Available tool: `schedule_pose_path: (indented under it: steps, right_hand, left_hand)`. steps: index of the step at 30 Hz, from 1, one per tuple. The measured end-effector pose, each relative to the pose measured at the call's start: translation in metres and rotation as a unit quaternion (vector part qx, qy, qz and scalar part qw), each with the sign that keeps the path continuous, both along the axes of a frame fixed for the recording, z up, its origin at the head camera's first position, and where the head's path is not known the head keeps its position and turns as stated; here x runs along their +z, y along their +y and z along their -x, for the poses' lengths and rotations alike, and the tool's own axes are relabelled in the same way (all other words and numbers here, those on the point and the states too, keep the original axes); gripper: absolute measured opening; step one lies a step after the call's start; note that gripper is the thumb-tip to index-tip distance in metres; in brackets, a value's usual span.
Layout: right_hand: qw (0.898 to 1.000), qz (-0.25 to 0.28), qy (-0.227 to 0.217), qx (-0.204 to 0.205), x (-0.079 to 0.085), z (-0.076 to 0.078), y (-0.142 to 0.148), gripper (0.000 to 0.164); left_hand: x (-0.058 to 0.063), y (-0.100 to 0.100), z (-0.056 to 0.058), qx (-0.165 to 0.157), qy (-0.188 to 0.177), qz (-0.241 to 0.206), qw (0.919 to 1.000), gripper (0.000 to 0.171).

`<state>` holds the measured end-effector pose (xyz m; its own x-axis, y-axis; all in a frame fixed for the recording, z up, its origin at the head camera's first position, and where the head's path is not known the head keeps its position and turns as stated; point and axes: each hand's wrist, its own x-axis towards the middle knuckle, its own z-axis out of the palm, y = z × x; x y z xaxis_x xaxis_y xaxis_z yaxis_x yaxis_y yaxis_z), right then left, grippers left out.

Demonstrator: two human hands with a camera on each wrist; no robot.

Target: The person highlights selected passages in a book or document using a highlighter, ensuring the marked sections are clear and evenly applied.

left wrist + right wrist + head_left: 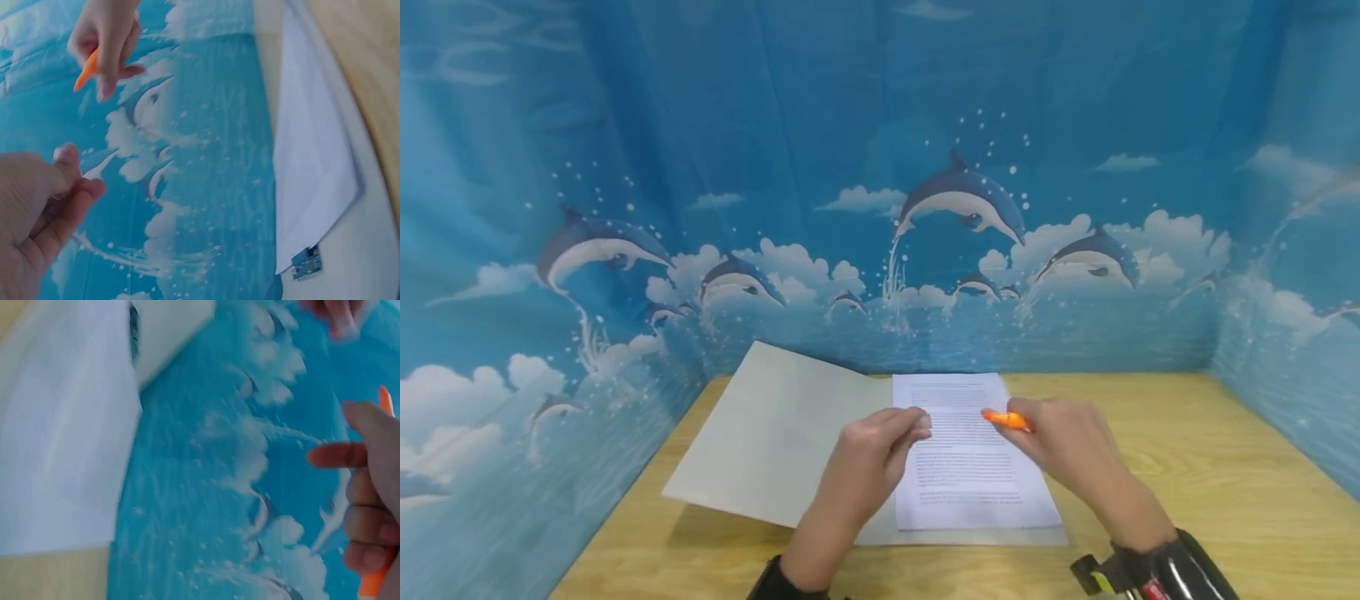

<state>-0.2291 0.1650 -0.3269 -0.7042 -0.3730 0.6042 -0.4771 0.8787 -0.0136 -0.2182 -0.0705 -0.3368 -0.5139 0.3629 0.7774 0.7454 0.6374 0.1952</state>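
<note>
On the tabletop (1195,437), an open folder (775,433) is lying low in the middle, a paper (970,492) resting on its right half. The left hand (868,450) is hovering, fingers close together, their hold unclear; the right hand's (1071,442) fingers are gripping an orange pen (1009,420) right of center, best kept steady above the paper.

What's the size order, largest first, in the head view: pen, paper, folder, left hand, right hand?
1. Folder
2. Paper
3. Left hand and right hand: too alike to rank
4. Pen, judged by its visible part; the right hand hides the rest
</note>
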Motion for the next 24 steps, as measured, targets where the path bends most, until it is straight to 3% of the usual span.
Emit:
schedule_pose_path:
  steps: [3,7,10,12,14,17,20,22,24]
  right_hand:
    - [1.000,0.011,-0.003,-0.011,0.007,0.001,0.009,0.026]
    - [1.000,0.008,-0.026,-0.008,0.011,0.001,0.010,0.021]
    - [0.999,0.007,-0.048,-0.009,0.012,0.001,0.012,0.018]
    - [0.998,0.010,-0.063,-0.008,0.012,0.001,0.014,0.015]
    - [0.997,0.010,-0.077,-0.006,0.013,0.001,0.016,0.013]
    - [0.994,0.015,-0.109,-0.001,0.014,0.002,0.020,0.012]
    - [0.987,0.030,-0.155,0.008,0.015,0.001,0.023,0.022]
    - [0.982,0.046,-0.184,0.021,0.015,0.000,0.026,0.026]
    - [0.975,0.064,-0.212,0.033,0.015,0.000,0.028,0.026]
  left_hand:
    - [0.004,-0.007,0.002,0.014,-0.019,-0.016,0.9996,0.018]
    - [0.003,-0.005,0.003,0.021,-0.046,0.003,0.9987,0.022]
    - [-0.001,0.003,-0.001,0.019,-0.090,0.033,0.9952,0.020]
    - [-0.004,0.011,-0.004,0.008,-0.141,0.068,0.9877,0.019]
    - [-0.007,0.019,-0.008,-0.020,-0.194,0.117,0.9738,0.017]
    - [-0.012,0.028,-0.016,-0.077,-0.256,0.202,0.9421,0.014]
    - [-0.019,0.035,-0.022,-0.125,-0.291,0.267,0.9102,0.007]
    - [-0.023,0.039,-0.027,-0.132,-0.302,0.295,0.8967,0.007]
    - [-0.026,0.042,-0.030,-0.124,-0.339,0.311,0.8790,0.010]
